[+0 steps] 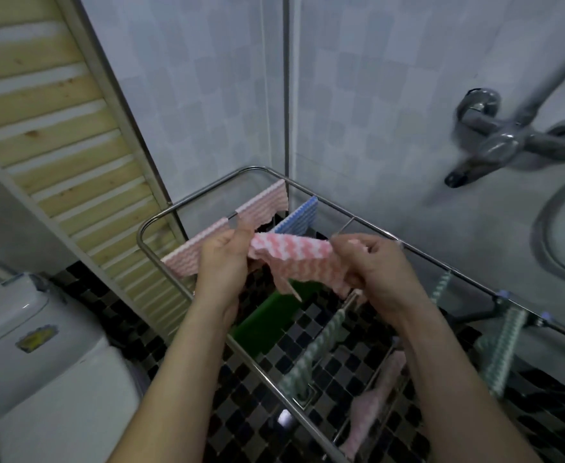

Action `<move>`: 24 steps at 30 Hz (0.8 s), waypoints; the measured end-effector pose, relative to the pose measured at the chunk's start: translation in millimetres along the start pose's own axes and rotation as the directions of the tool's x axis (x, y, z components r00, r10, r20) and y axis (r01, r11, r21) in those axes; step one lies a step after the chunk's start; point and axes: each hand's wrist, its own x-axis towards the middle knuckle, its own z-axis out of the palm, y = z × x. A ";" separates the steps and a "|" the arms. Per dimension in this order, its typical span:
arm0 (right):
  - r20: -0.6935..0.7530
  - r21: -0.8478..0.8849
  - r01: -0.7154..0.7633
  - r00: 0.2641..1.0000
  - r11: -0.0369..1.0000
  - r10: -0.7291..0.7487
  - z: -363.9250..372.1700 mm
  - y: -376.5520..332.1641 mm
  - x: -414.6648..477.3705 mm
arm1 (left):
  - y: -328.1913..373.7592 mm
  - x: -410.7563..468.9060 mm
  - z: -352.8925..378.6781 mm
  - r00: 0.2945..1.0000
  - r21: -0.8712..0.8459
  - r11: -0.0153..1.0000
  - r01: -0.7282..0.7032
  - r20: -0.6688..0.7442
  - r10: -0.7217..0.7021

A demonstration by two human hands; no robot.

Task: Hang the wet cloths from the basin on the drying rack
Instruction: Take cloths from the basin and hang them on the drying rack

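A pink-and-white wavy cloth (299, 260) is stretched between my two hands above the metal drying rack (204, 192). My left hand (222, 259) pinches its left end, and my right hand (371, 265) grips its right end. Two pink cloths (267, 203) hang over the far rail, with a blue-and-white cloth (299, 218) on the rail behind my hands. Green-and-white cloths (314, 352) hang on nearer rails, and another pink cloth (379, 399) hangs low at the front. A green basin (267, 320) shows on the floor under the rack, partly hidden.
A tiled wall corner stands behind the rack. A chrome tap (494, 142) and shower hose (548, 228) are on the right wall. A slatted wooden door (67, 135) is on the left, a white toilet cistern (33, 345) below it. The floor is dark mosaic tile (257, 406).
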 end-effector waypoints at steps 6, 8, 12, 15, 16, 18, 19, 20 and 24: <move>0.128 -0.559 0.225 0.974 0.798 -0.185 -20.7 -21.6 -59.3 | 13.5 -33.0 -18.2 0.996 -0.105 0.993 -0.047 0.076 0.055; 0.114 -0.418 0.181 0.983 0.890 -0.146 -22.0 -23.8 -74.9 | 13.0 -44.3 -17.9 0.995 -0.113 0.992 -0.047 0.077 0.056; 0.019 0.084 -0.055 0.998 0.995 0.054 -15.7 -17.1 -117.9 | 1.7 -76.8 -18.7 0.987 -0.081 0.997 -0.002 0.162 0.016; -0.070 0.199 -0.090 0.992 0.976 0.105 -13.9 -5.4 -141.8 | -7.5 -97.1 -22.6 0.894 0.065 0.995 0.081 0.436 -0.102; -0.099 0.167 -0.071 0.991 0.983 0.088 -14.0 -1.1 -142.5 | -9.3 -100.1 -25.2 0.821 0.136 0.987 0.090 0.550 -0.151; -0.164 0.112 -0.022 0.986 0.993 0.040 -21.9 6.9 -157.1 | -16.6 -119.0 -22.7 0.627 0.272 0.962 -0.013 0.752 -0.204; -0.190 0.086 -0.001 0.982 0.996 0.017 -26.1 9.2 -163.2 | -19.8 -126.3 -20.6 0.588 0.298 0.952 -0.070 0.783 -0.202; -0.215 0.055 0.015 0.977 0.998 -0.002 -32.2 11.5 -169.0 | -23.2 -133.0 -17.5 0.609 0.318 0.944 -0.084 0.767 -0.205; -0.242 -0.018 0.007 0.970 1.000 -0.011 -68.1 10.7 -200.0 | -34.9 -153.1 1.5 0.750 0.275 0.960 0.049 0.624 -0.217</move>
